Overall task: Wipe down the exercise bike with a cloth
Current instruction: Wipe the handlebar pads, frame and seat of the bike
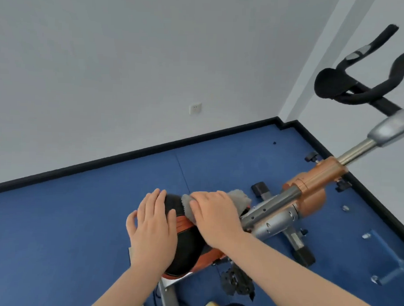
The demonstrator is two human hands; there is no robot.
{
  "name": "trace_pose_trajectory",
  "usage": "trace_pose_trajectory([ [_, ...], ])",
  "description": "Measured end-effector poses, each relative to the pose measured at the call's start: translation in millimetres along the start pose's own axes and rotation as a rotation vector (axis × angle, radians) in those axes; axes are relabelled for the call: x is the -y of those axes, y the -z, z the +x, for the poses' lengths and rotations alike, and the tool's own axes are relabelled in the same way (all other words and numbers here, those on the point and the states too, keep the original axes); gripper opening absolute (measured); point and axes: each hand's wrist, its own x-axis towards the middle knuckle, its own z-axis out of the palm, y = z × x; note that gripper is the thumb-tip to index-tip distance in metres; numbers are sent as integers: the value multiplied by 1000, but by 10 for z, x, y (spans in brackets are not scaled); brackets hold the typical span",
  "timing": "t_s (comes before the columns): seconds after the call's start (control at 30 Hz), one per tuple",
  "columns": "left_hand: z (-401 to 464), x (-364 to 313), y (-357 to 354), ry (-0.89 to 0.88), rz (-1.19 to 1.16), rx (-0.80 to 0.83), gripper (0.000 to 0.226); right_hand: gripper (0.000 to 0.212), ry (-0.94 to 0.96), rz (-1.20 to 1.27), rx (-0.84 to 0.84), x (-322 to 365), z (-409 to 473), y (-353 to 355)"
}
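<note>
You have two hands in view, the left hand (pixel 153 229) and right hand (pixel 215 216), one grey cloth (pixel 238 196), one exercise bike (pixel 309 186), and one wall socket (pixel 195 108)

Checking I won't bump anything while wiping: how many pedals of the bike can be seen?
2. One pedal shows beyond the cloth, left of the orange frame. The other pedal lies nearer, right of the seat, at the end of its crank. None seems hidden.

The exercise bike (pixel 286 201) is stood on the floor (pixel 79 217) near the room's right corner, its handlebars (pixel 359 89) toward the right wall. The saddle (pixel 186 244) is covered on its left by the left hand (pixel 152 231). A cloth (pixel 217 199) is pressed on the saddle's far end under the right hand (pixel 215 212).
</note>
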Motion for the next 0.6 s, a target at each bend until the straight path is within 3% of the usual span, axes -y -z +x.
trace_pose_trajectory([
  [0.1,-104,10,11,79,-119,-16,47,40,89,180,62,-51,35,76],
  [0.2,-108,6,22,77,-228,-42,44,28,-6,-61,189,-461,124,180],
  [0.27,-90,11,19,84,-297,-56,42,23,-130,-194,121,-542,128,169],
  [0.33,-77,30,8,77,-335,-66,41,23,-89,-248,39,-274,87,52],
  [0.47,-75,62,-28,93,-401,-67,41,45,59,84,-27,235,11,-107],
  [0.6,-81,78,-34,57,-452,-38,44,45,133,82,61,-187,-51,57],
])
